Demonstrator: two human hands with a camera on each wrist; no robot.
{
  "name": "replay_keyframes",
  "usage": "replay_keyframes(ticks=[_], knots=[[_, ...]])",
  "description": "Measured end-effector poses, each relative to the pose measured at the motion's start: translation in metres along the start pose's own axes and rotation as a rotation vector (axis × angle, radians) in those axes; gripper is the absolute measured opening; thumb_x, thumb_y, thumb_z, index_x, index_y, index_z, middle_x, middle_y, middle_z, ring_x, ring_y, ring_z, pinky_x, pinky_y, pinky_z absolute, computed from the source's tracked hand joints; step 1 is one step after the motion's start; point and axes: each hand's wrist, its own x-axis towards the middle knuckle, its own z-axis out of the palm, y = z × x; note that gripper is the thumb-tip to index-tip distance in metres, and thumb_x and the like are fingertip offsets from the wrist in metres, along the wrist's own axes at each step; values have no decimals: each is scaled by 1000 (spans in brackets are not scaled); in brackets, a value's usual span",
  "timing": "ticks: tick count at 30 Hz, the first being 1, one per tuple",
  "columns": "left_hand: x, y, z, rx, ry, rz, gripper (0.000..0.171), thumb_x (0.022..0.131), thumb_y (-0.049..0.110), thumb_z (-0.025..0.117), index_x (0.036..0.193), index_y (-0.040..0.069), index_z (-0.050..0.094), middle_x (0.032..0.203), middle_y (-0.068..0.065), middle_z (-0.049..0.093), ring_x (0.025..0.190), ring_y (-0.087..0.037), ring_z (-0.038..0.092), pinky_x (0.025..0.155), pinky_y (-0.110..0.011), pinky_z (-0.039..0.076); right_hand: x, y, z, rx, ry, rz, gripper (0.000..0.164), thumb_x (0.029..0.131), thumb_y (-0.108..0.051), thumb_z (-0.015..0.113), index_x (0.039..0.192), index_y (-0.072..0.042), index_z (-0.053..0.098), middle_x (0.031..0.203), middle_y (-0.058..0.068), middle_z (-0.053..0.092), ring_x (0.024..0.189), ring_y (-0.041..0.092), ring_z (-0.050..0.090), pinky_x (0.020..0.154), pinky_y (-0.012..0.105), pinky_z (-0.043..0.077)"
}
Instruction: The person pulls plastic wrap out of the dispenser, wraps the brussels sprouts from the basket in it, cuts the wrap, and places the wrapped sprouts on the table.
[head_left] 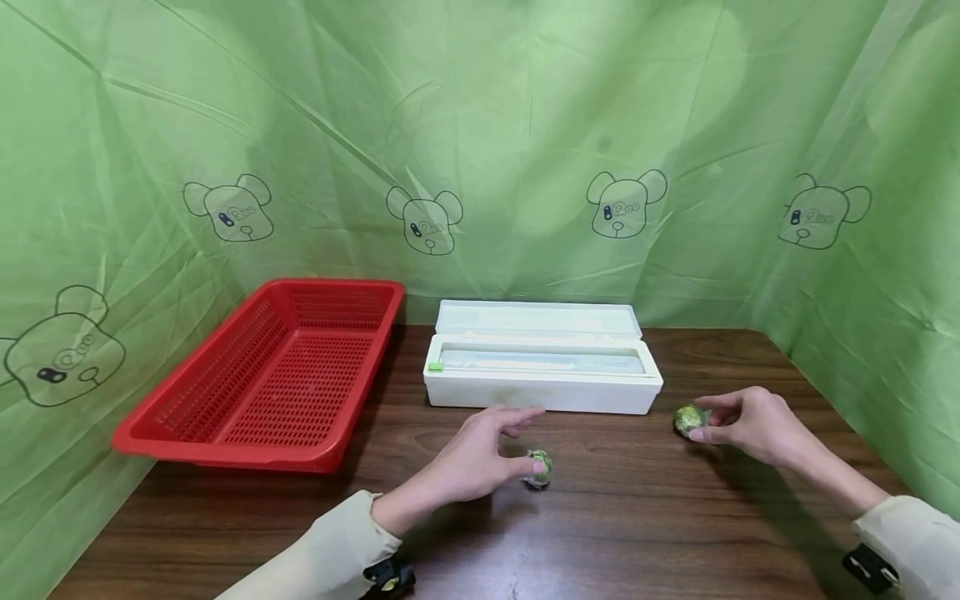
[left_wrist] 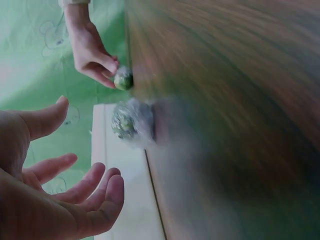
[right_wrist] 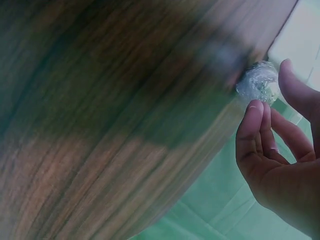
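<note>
In the head view my left hand (head_left: 480,457) reaches over the table with its fingers spread. Its thumb overlaps a small green ball wrapped in clear film (head_left: 537,469). The left wrist view shows this wrapped ball (left_wrist: 131,121) apart from the open fingers (left_wrist: 102,202). Over on the right, my right hand (head_left: 761,425) pinches a second green film-wrapped ball (head_left: 688,421) between thumb and fingertips. Crinkled film covers that ball (right_wrist: 258,84) in the right wrist view, with the fingertips right at its edge.
Behind the hands stands a long white box (head_left: 542,398), probably a cling film dispenser, its lid (head_left: 537,318) raised and a green slider (head_left: 435,367) at its left. A red perforated basket (head_left: 352,379) stands at the left. Green printed cloth (head_left: 517,125) hangs around the wooden table (head_left: 645,533).
</note>
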Motion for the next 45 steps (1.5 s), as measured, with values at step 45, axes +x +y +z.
replay_keyframes(ticks=[45], knots=[[5,-4,1,11,3,49,51,93,29,83,140,16,68,136,-4,67,116,-30,68,98,-49,53,-18,-67,49,600,-161,6,44,85,-16,89,121,6,75,104,11,78,90,16,71,74,27,58]])
